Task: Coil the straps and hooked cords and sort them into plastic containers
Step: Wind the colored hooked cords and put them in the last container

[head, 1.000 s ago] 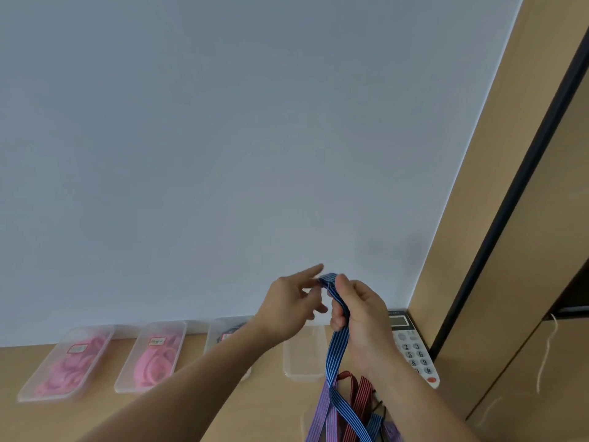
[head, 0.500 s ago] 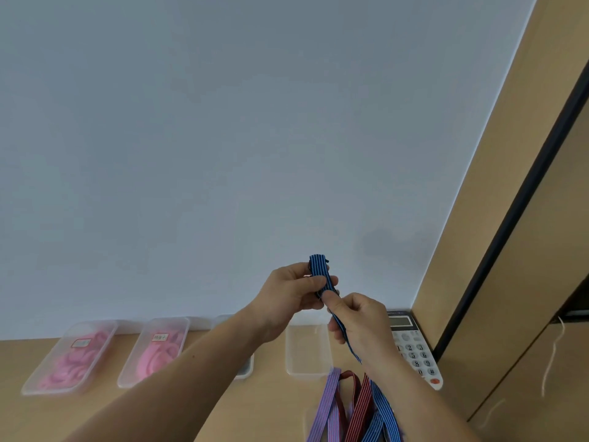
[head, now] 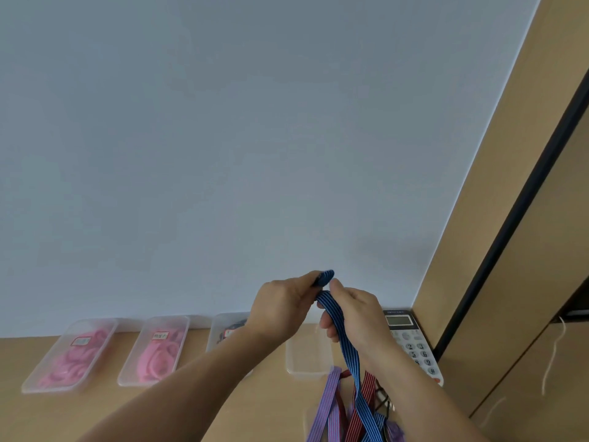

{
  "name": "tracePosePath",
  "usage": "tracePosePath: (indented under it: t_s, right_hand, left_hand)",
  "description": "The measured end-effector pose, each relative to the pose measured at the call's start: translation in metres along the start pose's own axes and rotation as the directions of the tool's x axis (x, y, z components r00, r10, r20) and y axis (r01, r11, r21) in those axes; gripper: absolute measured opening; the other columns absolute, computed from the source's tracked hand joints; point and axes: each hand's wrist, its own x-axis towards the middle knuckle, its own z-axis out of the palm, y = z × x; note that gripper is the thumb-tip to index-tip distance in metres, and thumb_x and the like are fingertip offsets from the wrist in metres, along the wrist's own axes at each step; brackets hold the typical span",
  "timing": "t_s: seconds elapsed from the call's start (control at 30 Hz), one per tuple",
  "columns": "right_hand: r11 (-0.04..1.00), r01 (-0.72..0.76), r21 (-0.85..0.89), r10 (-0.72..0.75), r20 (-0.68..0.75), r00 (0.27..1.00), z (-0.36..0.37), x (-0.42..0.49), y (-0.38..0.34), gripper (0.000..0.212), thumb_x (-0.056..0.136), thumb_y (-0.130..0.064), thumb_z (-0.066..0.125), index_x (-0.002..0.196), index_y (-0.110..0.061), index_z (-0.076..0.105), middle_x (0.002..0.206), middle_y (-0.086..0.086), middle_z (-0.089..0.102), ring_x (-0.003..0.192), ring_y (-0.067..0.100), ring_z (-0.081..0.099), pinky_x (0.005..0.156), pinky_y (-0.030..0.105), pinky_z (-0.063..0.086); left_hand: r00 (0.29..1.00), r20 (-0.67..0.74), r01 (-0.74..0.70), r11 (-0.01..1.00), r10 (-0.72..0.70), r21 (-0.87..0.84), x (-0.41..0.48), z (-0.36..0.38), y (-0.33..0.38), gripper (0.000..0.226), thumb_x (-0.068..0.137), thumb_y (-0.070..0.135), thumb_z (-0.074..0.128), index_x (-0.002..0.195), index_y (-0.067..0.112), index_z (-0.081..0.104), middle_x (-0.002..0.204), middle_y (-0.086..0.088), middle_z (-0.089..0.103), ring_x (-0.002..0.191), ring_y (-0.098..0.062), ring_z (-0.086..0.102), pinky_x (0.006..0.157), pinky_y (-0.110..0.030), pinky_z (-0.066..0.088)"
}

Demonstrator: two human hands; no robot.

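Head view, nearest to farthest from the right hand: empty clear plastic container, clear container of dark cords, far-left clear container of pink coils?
From the right hand gripping the blue striped strap:
1. Empty clear plastic container, just below-left.
2. Clear container of dark cords, behind the left forearm.
3. Far-left clear container of pink coils, row's end.

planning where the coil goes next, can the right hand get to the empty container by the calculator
Probably yes: the empty container lies open close by the right hand with nothing between them, though that hand grips the blue strap.
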Motion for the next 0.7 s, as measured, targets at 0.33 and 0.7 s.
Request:
tracePosePath:
  t_s: [0.33,0.7]
  right_hand:
    - [0.994,0.014,0.107,-0.019,0.045,0.999,0.001,0.004,-0.004,0.045,0.096,-0.045,0.056,0.077,-0.007,0.071,0.059,0.007,0.059,0.045,0.018,0.045,0.045,0.026,0.038]
    - [0.965,0.075,0.250,-0.090,0.050,0.995,-0.003,0.002,0.001,0.031,0.094,-0.030,0.060,0.089,-0.001,0.072,0.070,0.013,0.068,0.048,0.017,0.049,0.048,0.028,0.042]
  left_hand:
    - [0.921,-0.006,-0.383,0.906,0.391,0.182,0.006,-0.006,-0.003,0.044,0.084,-0.004,0.044,0.122,0.013,0.059,0.097,0.001,0.066,0.060,-0.013,0.051,0.041,-0.031,0.049]
    - [0.998,-0.056,-0.042,0.953,0.026,-0.302,0.006,-0.010,-0.001,0.052,0.087,-0.004,0.051,0.133,0.020,0.058,0.115,0.009,0.072,0.101,-0.006,0.069,0.086,-0.016,0.052]
